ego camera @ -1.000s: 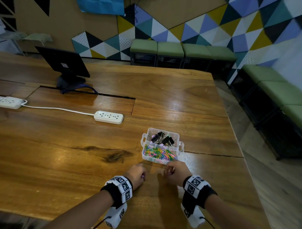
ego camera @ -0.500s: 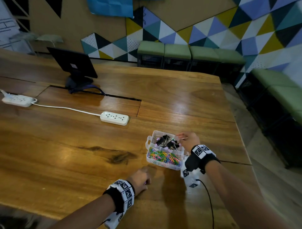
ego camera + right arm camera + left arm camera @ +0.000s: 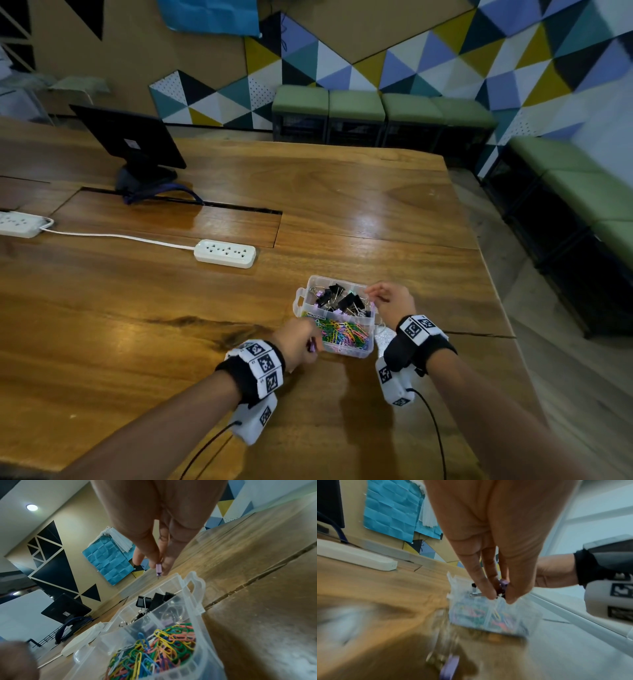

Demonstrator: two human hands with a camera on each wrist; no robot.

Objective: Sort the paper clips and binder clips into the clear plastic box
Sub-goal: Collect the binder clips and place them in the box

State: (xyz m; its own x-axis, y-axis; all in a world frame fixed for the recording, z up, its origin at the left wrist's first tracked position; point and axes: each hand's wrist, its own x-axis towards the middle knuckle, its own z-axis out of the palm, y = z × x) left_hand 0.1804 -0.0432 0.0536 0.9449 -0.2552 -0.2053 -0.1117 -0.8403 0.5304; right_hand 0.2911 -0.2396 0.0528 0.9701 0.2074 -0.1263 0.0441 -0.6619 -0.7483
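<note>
Over the box (image 3: 366,349), both hands pinch binder clips.

1. A wide wooden tabletop (image 3: 342,205) with glossy planks and a dark knot fills most of the head view.
2. A black monitor (image 3: 130,137) stands at its far left, back turned, beside a slot in the wood.
3. Two white power strips (image 3: 225,253) lie on it, joined by a white cord.
4. The tan wall (image 3: 144,51) carries triangles in blue, teal, yellow, black and white, and a creased blue paper sheet (image 3: 210,15).
5. Green-cushioned stools (image 3: 356,106) line the wall and right side.
6. A round ceiling light (image 3: 31,507) glows overhead.
</note>
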